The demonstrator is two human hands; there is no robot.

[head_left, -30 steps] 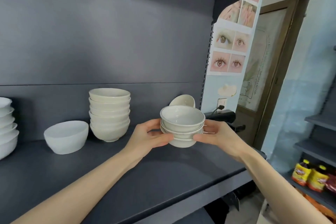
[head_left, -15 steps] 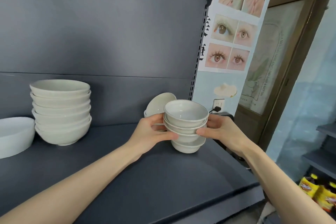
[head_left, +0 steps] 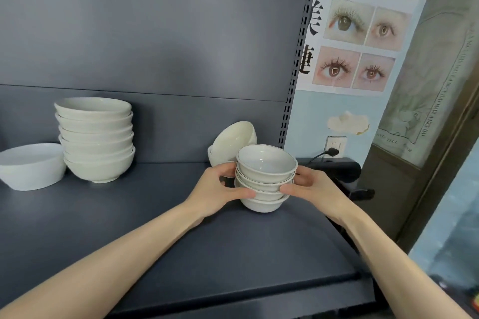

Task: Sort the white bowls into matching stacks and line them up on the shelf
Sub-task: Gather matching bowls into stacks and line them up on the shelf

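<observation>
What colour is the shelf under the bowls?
The shelf is dark blue-grey. The head view shows it best.

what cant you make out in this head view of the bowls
Head view only.
- Tilted bowls at the back: lower parts hidden by the left hand and the stack of small bowls; count unclear.
- Wide white bowl: cut off by the left edge.
- Black object by the wall socket: partly behind the right hand, too dark to identify.
</observation>
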